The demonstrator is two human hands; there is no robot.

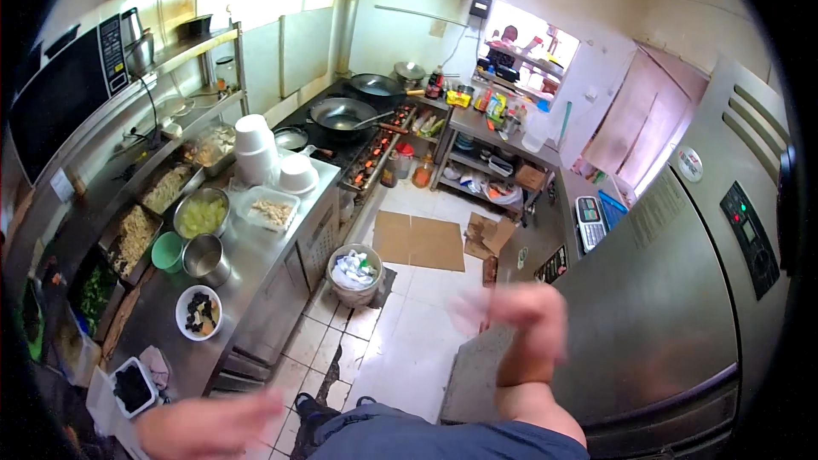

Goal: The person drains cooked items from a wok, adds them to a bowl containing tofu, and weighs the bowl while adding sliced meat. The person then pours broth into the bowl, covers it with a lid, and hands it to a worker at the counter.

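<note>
My left hand is low at the left, blurred, fingers spread, holding nothing, just off the front end of the steel counter. My right hand is raised in the middle, blurred, in front of the big steel refrigerator door, with nothing seen in it. Nearest the left hand on the counter are a white tub of dark food and a white bowl with dark pieces.
Along the counter stand steel bowls, a green cup, stacked white bowls and trays of chopped food. Woks sit on the stove behind. On the tiled floor are a lined bin and flattened cardboard. Shelves with bottles stand at the back.
</note>
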